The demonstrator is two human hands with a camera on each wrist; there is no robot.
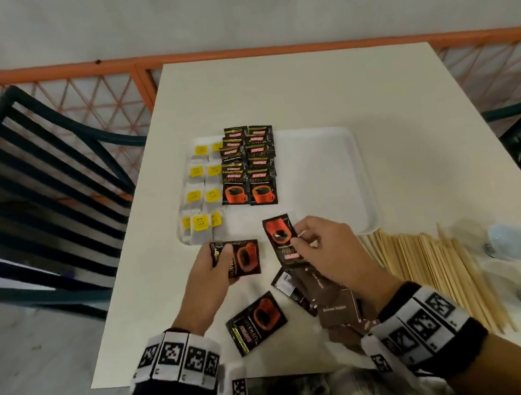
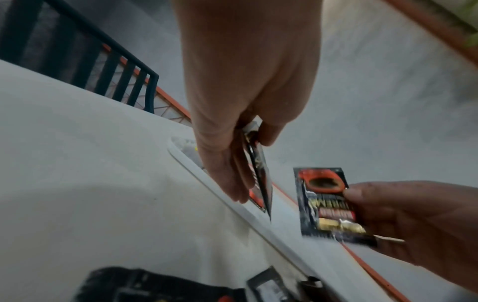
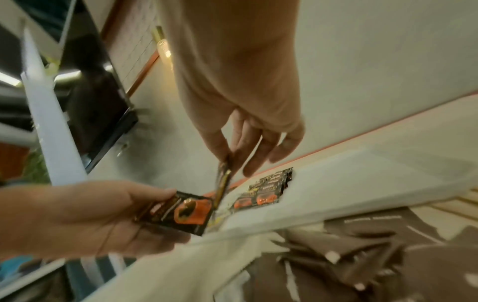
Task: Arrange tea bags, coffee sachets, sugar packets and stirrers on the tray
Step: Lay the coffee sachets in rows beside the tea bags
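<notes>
Head view: the left hand (image 1: 212, 275) grips a black foil coffee sachet with a red cup print (image 1: 243, 257) just short of the white rectangular plastic tray (image 1: 330, 185). The right hand (image 1: 324, 248) pinches a second black coffee sachet (image 1: 279, 235) over the tray's near edge. On the tray lie yellow-tagged tea bags (image 1: 198, 196) beside rows of coffee sachets (image 1: 248, 164). Brown sugar packets (image 1: 335, 306) and pale wooden stirrers (image 1: 439, 270) lie on the cream table (image 1: 303, 92).
</notes>
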